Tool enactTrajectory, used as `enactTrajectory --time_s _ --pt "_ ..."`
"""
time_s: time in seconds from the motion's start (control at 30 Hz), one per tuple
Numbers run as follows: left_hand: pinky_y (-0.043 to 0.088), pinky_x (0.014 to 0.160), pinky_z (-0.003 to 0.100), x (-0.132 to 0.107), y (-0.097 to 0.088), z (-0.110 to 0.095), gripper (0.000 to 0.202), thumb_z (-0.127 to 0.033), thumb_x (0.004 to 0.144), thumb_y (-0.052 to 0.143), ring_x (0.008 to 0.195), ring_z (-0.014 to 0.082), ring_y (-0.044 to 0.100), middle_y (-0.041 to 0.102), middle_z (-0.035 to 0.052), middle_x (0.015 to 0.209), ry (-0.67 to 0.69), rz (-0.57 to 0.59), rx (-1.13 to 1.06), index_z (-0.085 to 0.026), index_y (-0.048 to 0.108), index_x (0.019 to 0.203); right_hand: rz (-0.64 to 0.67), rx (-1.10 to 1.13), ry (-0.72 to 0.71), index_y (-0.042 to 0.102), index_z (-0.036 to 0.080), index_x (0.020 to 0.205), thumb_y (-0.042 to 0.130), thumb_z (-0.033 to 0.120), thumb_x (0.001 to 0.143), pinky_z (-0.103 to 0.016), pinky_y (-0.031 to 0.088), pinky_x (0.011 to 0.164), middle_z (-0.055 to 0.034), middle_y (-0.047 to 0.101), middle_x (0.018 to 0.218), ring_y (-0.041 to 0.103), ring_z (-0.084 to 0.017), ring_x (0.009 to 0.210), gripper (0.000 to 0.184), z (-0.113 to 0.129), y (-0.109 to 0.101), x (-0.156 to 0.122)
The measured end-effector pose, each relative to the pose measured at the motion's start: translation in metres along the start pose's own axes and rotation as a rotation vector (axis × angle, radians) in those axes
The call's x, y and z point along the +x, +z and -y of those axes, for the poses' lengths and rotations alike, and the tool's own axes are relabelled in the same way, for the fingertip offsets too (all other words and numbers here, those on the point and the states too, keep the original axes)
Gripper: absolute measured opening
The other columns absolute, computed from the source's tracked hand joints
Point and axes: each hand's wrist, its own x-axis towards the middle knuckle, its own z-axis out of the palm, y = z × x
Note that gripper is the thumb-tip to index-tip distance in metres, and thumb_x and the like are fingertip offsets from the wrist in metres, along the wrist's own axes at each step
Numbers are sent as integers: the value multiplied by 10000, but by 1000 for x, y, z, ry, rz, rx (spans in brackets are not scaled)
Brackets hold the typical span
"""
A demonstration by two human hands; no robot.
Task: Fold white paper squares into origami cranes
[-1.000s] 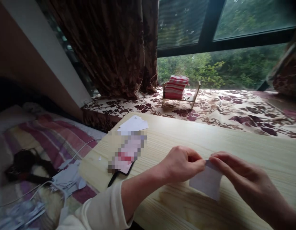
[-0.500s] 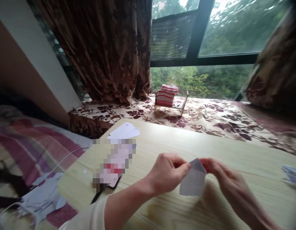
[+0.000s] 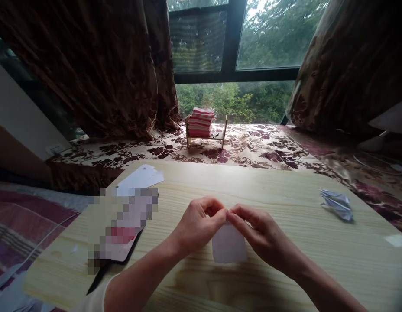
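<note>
Both my hands meet over the middle of a light wooden table point(image 3: 285, 186). My left hand point(image 3: 197, 224) and my right hand point(image 3: 262, 236) each pinch the top edge of a small white piece of paper point(image 3: 228, 245), which hangs down between them just above the tabletop. The fingers of both hands are closed on the paper's upper corner. A folded paper figure point(image 3: 337, 203) lies on the table at the right, well away from my hands.
A blurred-out flat object point(image 3: 123, 225) and white paper sheets point(image 3: 141, 177) lie on the table's left. Behind the table a flowered ledge point(image 3: 253, 149) carries a small wooden rack with striped cloth point(image 3: 202, 123). Brown curtains flank the window. A striped bed cover point(image 3: 22, 221) is at left.
The view has swung to the right, bringing the folded paper figure and the right curtain into sight. My hands stay pinched on the paper, which now hangs straighter between them.
</note>
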Motion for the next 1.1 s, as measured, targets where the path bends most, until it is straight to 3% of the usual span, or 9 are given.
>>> enactTrajectory --time_s 0.33,0.63,0.7,0.8,0.87,0.93,1.1 --pt "316 484 199 4 6 2 202 -276 693 620 511 75 396 470 -45 525 -105 -139 -244 -148 519 573 -56 181 102 561 160 658 537 494 826 -215 337 476 9 510 588 431 -104 545 374 -4 3 5" --pt "316 483 190 6 8 2 184 -247 668 637 515 72 388 462 -52 518 -101 -217 -308 -143 532 557 -53 208 102 586 152 644 549 441 819 -221 351 496 12 529 578 458 -110 551 340 -4 -3 5" --pt "324 490 190 10 0 5 172 -250 668 637 519 72 392 473 -52 528 -83 -278 -328 -146 541 572 -88 167 118 591 158 625 550 425 811 -226 363 504 13 532 567 470 -115 549 328 -7 -7 5" --pt "335 515 185 17 -13 8 145 -239 656 645 537 73 414 491 -57 548 2 -472 -339 -154 543 598 -178 99 155 625 170 643 556 428 796 -241 414 567 -2 581 605 535 -142 610 309 -11 -14 6" --pt "351 532 189 17 -16 8 157 -253 664 659 553 80 438 515 -45 564 -1 -422 -276 -148 561 600 -221 84 130 648 176 701 540 441 812 -260 445 655 -24 637 694 580 -168 710 307 -12 -16 7" --pt "365 543 196 13 -12 6 173 -270 693 654 570 90 461 532 -31 581 -5 -293 -223 -142 575 607 -220 75 76 651 183 777 523 440 836 -273 449 702 -35 661 784 585 -178 770 294 -11 -14 8" --pt "396 571 199 5 4 3 157 -267 747 633 617 104 502 572 -2 636 3 -87 -183 -129 627 672 -161 92 48 589 186 747 537 425 836 -234 394 551 -10 588 699 517 -140 641 261 -7 -6 5"
